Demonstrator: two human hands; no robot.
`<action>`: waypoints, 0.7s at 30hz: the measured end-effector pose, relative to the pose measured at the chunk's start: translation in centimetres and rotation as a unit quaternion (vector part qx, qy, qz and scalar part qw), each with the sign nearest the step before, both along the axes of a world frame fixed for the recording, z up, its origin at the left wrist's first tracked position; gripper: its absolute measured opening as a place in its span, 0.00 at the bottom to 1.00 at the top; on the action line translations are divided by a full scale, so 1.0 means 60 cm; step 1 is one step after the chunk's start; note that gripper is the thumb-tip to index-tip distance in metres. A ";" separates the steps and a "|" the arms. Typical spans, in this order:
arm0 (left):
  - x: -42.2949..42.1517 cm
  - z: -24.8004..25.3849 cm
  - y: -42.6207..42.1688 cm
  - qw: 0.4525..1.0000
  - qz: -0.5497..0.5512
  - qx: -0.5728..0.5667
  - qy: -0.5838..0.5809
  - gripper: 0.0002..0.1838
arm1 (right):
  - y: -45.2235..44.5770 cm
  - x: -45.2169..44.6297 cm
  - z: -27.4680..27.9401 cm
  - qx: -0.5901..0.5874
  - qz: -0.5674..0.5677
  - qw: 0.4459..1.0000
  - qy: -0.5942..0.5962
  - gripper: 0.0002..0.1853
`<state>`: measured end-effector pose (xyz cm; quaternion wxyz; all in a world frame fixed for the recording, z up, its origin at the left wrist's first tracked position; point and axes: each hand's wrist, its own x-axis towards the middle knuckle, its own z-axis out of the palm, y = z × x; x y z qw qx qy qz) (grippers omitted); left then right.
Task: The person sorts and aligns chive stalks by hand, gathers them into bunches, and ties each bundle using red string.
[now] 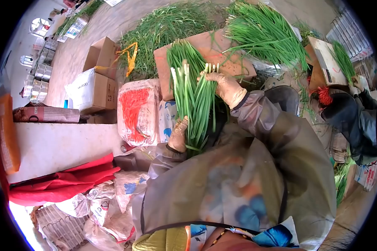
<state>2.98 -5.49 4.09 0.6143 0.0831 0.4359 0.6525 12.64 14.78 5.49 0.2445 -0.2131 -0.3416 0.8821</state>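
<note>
A loose bunch of green chives (197,113), its white stem ends pointing away from me, lies between my hands over the near edge of a reddish-brown board (238,69). My gloved left hand (178,136) is closed round the leaf side, low on the left of the bunch. On the right, my gloved right hand (225,88) has its fingers curled at the white stem ends. More chives (184,54) rest on the board just beyond the bunch. Red ties (134,113) are heaped on a wrapped pack (123,98) to the left of my left hand.
Big heaps of chives (266,31) and loose green trimmings (163,25) lie beyond the board. Cardboard boxes (102,90) and a white ledge (67,142) stand at left. To the right, a co-worker's hands (358,85) hold chives at another board (324,58).
</note>
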 end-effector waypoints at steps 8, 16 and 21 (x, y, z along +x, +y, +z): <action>-0.005 0.003 0.021 0.996 0.017 0.076 -0.037 0.25 | 0.005 -0.001 0.032 -0.089 -0.014 0.996 -0.014 0.15; -0.029 -0.035 0.034 0.992 -0.003 0.122 -0.043 0.32 | 0.007 -0.015 0.032 0.102 0.034 0.990 -0.090 0.09; -0.017 -0.025 0.093 0.994 0.046 0.101 0.007 0.18 | -0.027 -0.041 0.020 0.204 0.000 0.972 -0.113 0.09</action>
